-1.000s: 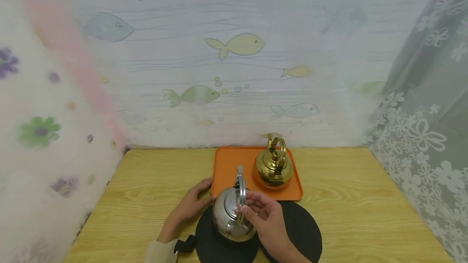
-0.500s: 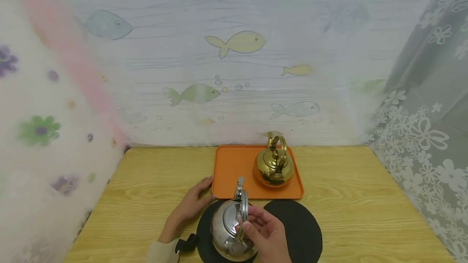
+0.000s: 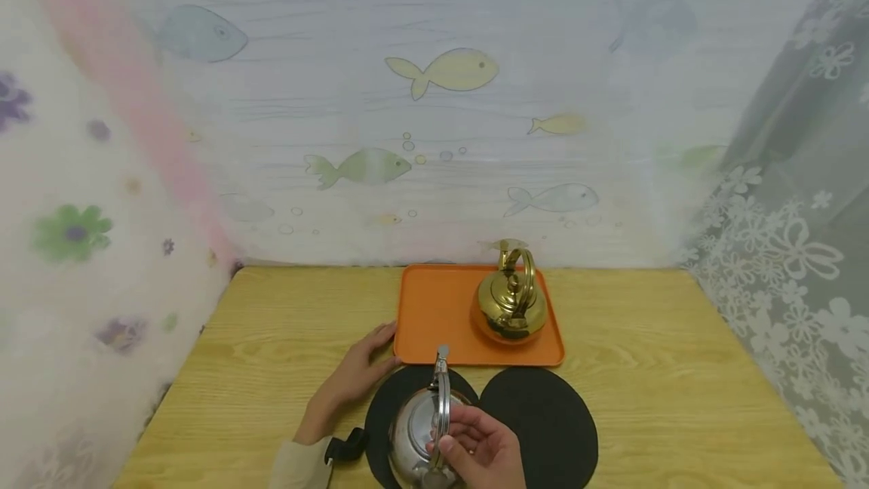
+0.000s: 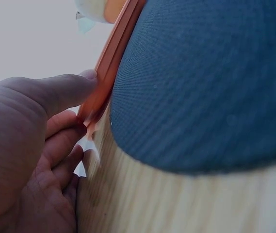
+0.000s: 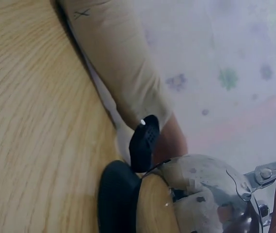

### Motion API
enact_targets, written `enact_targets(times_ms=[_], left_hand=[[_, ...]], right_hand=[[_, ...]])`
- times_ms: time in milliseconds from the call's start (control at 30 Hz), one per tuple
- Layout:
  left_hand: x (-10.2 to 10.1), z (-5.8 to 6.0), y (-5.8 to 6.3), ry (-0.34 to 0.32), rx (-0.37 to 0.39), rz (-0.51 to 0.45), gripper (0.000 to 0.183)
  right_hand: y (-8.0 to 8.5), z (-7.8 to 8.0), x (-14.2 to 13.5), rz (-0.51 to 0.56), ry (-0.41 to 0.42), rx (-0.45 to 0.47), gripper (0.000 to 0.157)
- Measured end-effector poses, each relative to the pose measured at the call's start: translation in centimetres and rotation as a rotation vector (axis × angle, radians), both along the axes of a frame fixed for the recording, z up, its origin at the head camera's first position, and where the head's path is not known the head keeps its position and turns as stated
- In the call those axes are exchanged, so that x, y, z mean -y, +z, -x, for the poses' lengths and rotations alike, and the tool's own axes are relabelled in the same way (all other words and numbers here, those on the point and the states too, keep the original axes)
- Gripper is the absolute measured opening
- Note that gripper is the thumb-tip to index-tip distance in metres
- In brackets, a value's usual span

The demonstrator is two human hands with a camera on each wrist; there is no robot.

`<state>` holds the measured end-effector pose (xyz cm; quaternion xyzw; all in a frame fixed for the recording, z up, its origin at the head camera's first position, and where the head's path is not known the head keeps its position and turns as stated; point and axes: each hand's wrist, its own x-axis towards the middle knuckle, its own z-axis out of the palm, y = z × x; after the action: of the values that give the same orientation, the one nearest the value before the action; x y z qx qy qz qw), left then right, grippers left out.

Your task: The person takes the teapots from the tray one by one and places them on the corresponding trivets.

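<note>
My right hand [image 3: 485,447] grips the upright handle of a silver kettle [image 3: 414,436], fingers and thumb around the bar. In the head view the kettle is over the left black round mat [image 3: 380,410], its lower part cut off by the frame edge. The right wrist view shows the kettle's shiny body [image 5: 201,194] close by the dark mat edge [image 5: 116,199]. My left hand [image 3: 356,376] holds the near left corner of an orange tray [image 3: 434,308]. In the left wrist view the thumb lies on the tray wall [image 4: 111,68], the other fingers curled at the corner.
A gold kettle [image 3: 511,308] stands on the tray's right half. A second black round mat [image 3: 543,429] lies right of the first, just in front of the tray. The wooden table [image 3: 652,368] meets a fish-patterned curtain [image 3: 339,96] at the back.
My right hand has brought the silver kettle from near the tray's front edge toward the near side of the table. The left hand has stayed at the tray corner.
</note>
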<state>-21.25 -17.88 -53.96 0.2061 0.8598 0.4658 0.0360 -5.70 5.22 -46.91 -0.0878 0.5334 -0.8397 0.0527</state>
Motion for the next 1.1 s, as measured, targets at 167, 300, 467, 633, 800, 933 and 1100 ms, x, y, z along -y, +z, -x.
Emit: enact_targets(times_ms=[167, 300, 467, 633, 800, 933, 1100], left_hand=[[0.1, 0.0, -0.1, -0.005, -0.015, 0.001, 0.064], [-0.1, 0.1, 0.1, -0.015, -0.034, -0.007, 0.063], [-0.1, 0.1, 0.4, 0.000, -0.040, -0.003, 0.062], [-0.2, 0.0, 0.5, 0.008, -0.023, -0.006, 0.062], [-0.3, 0.0, 0.5, 0.000, -0.043, -0.008, 0.062], [-0.3, 0.0, 0.4, 0.005, -0.044, -0.006, 0.062], [-0.1, 0.0, 0.3, 0.013, -0.032, -0.002, 0.062]], right_hand=[[-0.1, 0.0, 0.4, -0.011, 0.003, -0.020, 0.026], [0.3, 0.3, 0.7, -0.051, -0.014, 0.009, 0.029], [0.3, 0.9, 0.9, -0.023, -0.011, -0.005, 0.025], [-0.1, 0.9, 1.3, 0.002, -0.003, -0.030, 0.026], [-0.4, 0.6, 1.8, -0.050, -0.018, -0.009, 0.032], [-0.2, 0.4, 2.1, -0.057, -0.035, 0.001, 0.037], [0.2, 0.3, 2.2, -0.051, -0.024, 0.010, 0.039]])
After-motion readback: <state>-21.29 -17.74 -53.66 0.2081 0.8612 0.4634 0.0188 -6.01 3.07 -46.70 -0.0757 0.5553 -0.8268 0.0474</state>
